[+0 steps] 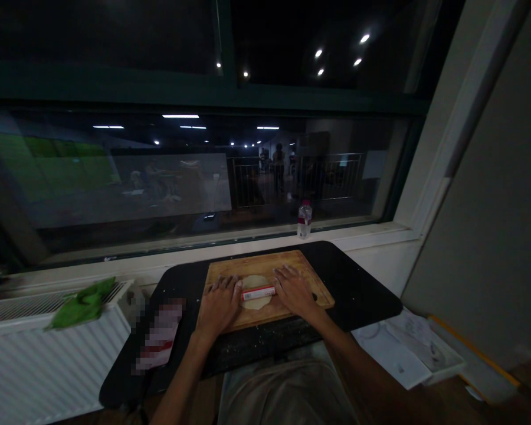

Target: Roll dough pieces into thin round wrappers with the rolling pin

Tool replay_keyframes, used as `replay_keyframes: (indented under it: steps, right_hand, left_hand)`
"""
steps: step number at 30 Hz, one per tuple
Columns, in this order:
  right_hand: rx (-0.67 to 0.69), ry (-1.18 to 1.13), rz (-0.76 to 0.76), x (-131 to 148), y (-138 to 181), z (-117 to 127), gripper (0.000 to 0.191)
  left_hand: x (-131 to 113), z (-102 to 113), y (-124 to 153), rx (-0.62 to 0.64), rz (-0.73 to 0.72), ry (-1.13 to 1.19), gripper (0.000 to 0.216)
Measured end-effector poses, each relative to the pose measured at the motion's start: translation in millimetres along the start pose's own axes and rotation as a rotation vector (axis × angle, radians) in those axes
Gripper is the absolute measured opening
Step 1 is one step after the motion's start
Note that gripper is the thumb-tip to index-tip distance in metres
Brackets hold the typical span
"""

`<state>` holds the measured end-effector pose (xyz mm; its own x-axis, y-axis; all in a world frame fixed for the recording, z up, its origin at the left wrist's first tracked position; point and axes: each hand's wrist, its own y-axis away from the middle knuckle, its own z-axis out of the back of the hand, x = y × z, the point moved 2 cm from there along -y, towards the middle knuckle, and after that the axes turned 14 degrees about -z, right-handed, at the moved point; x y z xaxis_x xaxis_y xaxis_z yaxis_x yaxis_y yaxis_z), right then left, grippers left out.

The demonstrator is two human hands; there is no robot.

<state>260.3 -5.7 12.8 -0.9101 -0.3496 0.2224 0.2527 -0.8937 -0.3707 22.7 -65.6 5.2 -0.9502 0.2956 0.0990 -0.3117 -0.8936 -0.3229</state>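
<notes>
A rolling pin [258,293] with a red-and-white printed wrapper lies crosswise on a flat, pale round of dough [255,303]. My left hand [223,301] is closed over the pin's left end, its floury fingers curving forward. At the other end my right hand [293,289] grips the pin in the same way, with flour on the fingertips. Both hands cover the pin's ends, so only its middle shows. Under the dough is a wooden cutting board [287,260] with a dark hole near its right corner.
The board rests on a black table [354,283] sprinkled with crumbs. A blurred packet [161,336] lies at left. On the windowsill stands a bottle [305,219]. A green cloth [83,303] hangs on the radiator [71,360]. Papers [393,348] lie below the table at right.
</notes>
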Motion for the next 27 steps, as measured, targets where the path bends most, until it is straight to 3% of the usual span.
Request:
replay_keyframes:
  steps: [8, 15, 20, 27]
  right_hand:
    - [0.139, 0.065, -0.011, 0.9, -60.0, -14.3, 0.055]
    - [0.226, 0.057, 0.031, 4.7, -98.7, -26.2, 0.053]
    - [0.239, 0.069, 0.062, 3.6, -105.5, -29.5, 0.05]
    - [0.185, 0.125, 0.115, -12.5, -87.3, -37.2, 0.049]
  left_hand:
    - [2.2, 14.7, -20.2, 0.042, 0.027, -0.007, 0.054]
    - [2.5, 13.7, -18.8, 0.096, 0.008, -0.07, 0.051]
    - [0.8, 13.9, -16.8, 0.115, 0.015, -0.056, 0.051]
    - [-5.0, 27.3, -20.6, 0.138, 0.027, -0.045, 0.051]
